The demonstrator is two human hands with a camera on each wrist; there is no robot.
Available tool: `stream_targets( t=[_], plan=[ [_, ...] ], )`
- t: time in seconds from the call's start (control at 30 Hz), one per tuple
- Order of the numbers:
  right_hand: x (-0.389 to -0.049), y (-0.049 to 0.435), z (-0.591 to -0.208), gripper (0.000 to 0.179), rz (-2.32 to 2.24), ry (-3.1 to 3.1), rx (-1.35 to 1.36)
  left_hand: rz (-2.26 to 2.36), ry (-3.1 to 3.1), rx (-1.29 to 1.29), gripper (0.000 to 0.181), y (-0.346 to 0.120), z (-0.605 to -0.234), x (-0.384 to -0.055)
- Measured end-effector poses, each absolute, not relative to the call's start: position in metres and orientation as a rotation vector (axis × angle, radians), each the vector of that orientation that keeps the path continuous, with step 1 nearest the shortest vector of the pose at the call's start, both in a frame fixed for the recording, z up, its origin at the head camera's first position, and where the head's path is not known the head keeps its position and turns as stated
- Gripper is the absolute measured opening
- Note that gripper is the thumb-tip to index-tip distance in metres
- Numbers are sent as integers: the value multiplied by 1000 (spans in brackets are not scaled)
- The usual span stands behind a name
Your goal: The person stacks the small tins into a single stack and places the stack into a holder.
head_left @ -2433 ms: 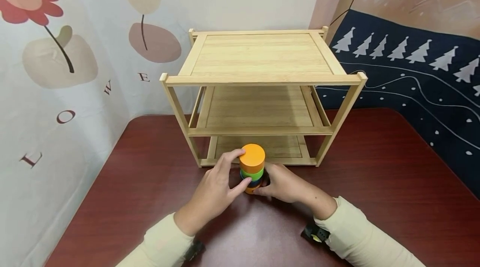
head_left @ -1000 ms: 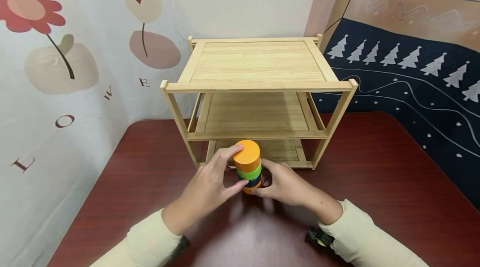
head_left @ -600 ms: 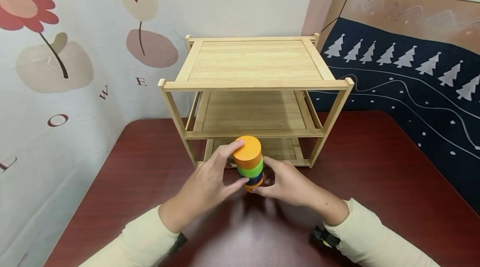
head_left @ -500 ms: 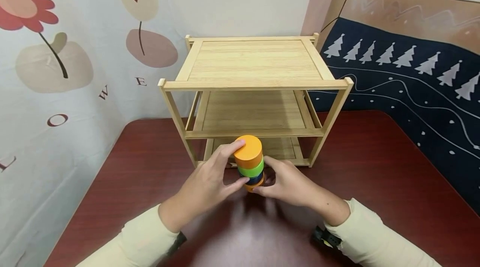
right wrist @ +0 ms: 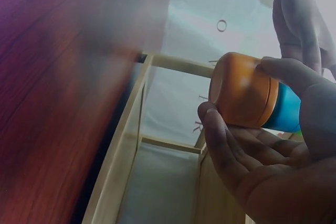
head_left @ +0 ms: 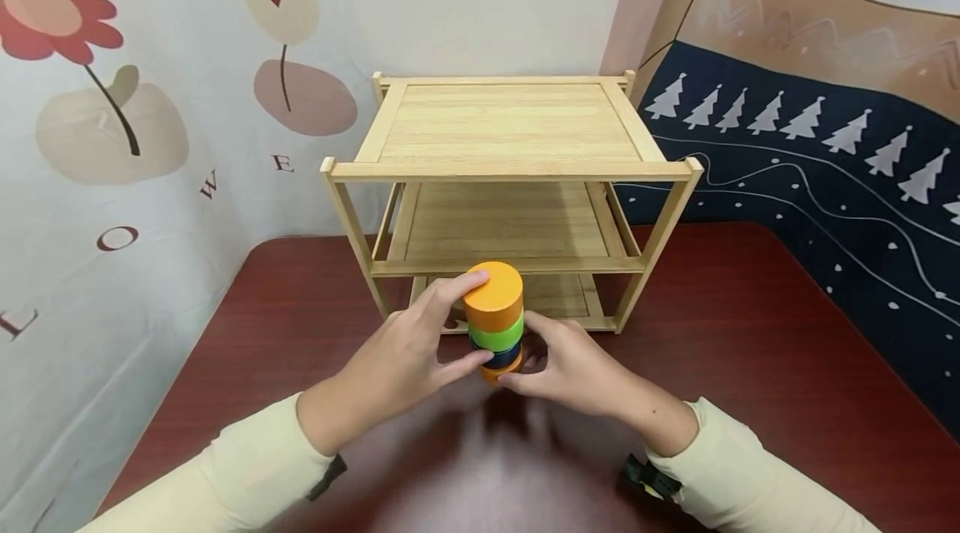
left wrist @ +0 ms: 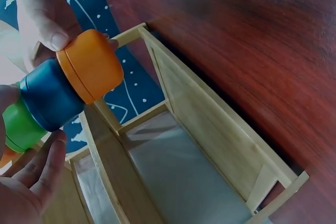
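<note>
Between both hands is an upright, slightly tilted stack of round containers, raised above the table. From the top they are an orange container (head_left: 493,296), a green one (head_left: 498,336), a dark blue one (left wrist: 52,95) and an orange bottom one (right wrist: 244,90). My left hand (head_left: 401,350) grips the upper part, index fingertip on the top orange rim and thumb against the blue one. My right hand (head_left: 581,366) holds the bottom orange container between thumb and fingers, plain in the right wrist view. The far-side fingers are mostly hidden in the head view.
A light wooden three-tier shelf (head_left: 510,171) stands just behind the stack on the dark red table (head_left: 750,366). Behind it hang a flower-printed cloth (head_left: 187,33) on the left and a dark blue tree-printed cloth (head_left: 787,175) on the right.
Both hands have raised the stack a little relative to the shelf, and it leans slightly more. The grips look the same. The head view has shifted somewhat.
</note>
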State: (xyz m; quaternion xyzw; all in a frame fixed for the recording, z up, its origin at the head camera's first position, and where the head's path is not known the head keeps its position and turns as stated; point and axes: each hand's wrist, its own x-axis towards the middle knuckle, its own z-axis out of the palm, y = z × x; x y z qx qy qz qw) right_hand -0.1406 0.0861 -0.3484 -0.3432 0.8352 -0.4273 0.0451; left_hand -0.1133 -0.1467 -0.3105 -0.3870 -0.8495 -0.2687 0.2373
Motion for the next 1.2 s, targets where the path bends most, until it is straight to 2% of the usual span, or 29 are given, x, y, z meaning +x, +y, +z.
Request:
stream_targets(
  t=[0.6,1.2],
  plan=[
    [-137,89,-334,49,-1327,2584,-1035,-741,-2284,-1028,95,-145,-297,-114],
    [-137,89,-310,49,-1322,2717,-1073,-733,-2228,-1076,93,-147,-264,-118]
  ],
)
